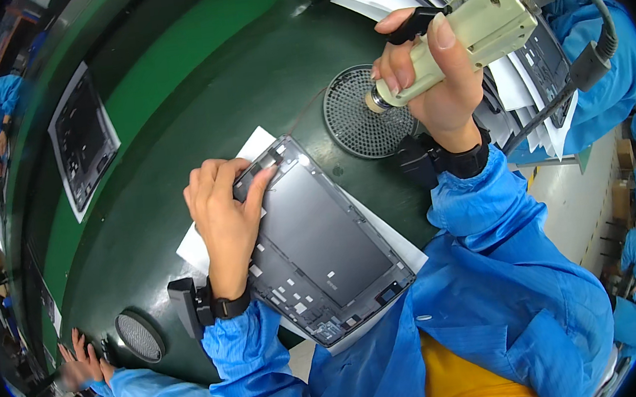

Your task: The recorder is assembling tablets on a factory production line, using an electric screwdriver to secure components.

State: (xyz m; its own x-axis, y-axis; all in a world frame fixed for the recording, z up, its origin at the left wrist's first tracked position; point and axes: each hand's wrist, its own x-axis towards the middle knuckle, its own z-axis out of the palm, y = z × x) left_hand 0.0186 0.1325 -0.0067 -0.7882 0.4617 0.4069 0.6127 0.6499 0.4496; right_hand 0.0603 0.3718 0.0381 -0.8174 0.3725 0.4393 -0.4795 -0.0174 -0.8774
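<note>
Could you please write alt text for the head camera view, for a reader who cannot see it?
A person's left hand steadies a dark tablet frame on white paper on a green table, while the right hand grips a beige electric screwdriver above a round mesh dish.

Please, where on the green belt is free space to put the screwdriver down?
The belt is bare between the far panel and the panel under the left hand. Another bare patch lies between that panel and the small mesh dish. It is crowded around the round mesh tray, right hand and stacked panels.
</note>
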